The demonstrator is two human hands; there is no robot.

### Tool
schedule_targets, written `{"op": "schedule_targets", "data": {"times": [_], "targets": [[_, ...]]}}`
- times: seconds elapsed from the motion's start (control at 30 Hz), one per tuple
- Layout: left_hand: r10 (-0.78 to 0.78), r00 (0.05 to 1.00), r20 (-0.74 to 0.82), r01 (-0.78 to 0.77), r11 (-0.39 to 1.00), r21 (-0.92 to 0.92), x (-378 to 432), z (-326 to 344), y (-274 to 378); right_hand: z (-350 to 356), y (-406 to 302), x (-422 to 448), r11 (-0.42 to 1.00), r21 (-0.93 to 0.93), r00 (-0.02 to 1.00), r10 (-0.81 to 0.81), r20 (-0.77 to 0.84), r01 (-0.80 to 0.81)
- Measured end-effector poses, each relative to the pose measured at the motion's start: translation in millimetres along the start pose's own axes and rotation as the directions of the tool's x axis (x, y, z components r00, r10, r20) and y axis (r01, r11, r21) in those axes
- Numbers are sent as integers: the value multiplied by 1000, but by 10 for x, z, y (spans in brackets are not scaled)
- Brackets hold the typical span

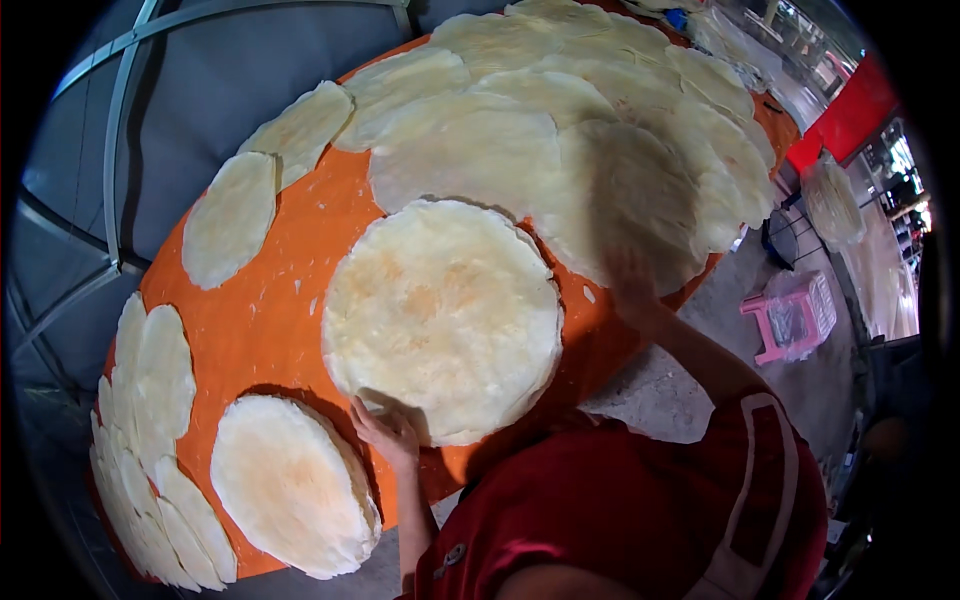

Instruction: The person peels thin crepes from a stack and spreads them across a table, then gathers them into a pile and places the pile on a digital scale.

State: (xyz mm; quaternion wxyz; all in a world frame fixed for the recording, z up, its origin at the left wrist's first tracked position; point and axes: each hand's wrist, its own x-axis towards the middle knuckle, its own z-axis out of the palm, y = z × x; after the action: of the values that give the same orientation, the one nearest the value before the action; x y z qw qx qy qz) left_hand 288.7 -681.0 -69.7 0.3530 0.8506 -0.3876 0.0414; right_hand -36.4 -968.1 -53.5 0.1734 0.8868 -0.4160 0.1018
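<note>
A tall round stack of thin flatbreads (pixel 442 322), pale with light brown patches, lies in front of me on the orange tabletop (pixel 255 337). My left hand (pixel 386 435) is at the near left edge of this stack, fingers extended. To the right, my right hand (pixel 631 281) reaches over the near edge of a single flatbread (pixel 637 202), with fingers stretched out; shadow and blur hide the exact contact. That flatbread overlaps many others spread across the far side. A second stack of flatbreads (pixel 292 480) stands left of my left hand.
Overlapping flatbreads (pixel 157 375) line the left end, and another flatbread (pixel 229 217) lies at the back left edge. Metal framing (pixel 112 150) and grey sheeting rise behind. A pink plastic stool (pixel 791 319) stands on the floor at right, near a plastic-wrapped bundle (pixel 832 202).
</note>
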Motion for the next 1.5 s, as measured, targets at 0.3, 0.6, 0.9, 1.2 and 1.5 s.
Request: {"op": "schedule_targets", "data": {"times": [0.3,0.6,0.9,1.2,1.5], "targets": [[23,1000,21,-23,1000,7,-15,32,36,807,574,30,187,-932,889,-406,213,309],[-172,985,-11,172,973,151,44,-128,220,-2141,432,1559,833,552,974,95,-207,36],[-165,978,129,201,911,-361,443,-253,1155,-1476,-1624,664,511,846,784,-584,212,152],[-475,741,474,669,576,-469,399,43,573,-1370,-1277,1167,97,973,895,-382,230,-208],[-433,762,480,591,163,-790,384,-114,626,-2670,-1063,1935,780,301,836,-514,-193,549]]}}
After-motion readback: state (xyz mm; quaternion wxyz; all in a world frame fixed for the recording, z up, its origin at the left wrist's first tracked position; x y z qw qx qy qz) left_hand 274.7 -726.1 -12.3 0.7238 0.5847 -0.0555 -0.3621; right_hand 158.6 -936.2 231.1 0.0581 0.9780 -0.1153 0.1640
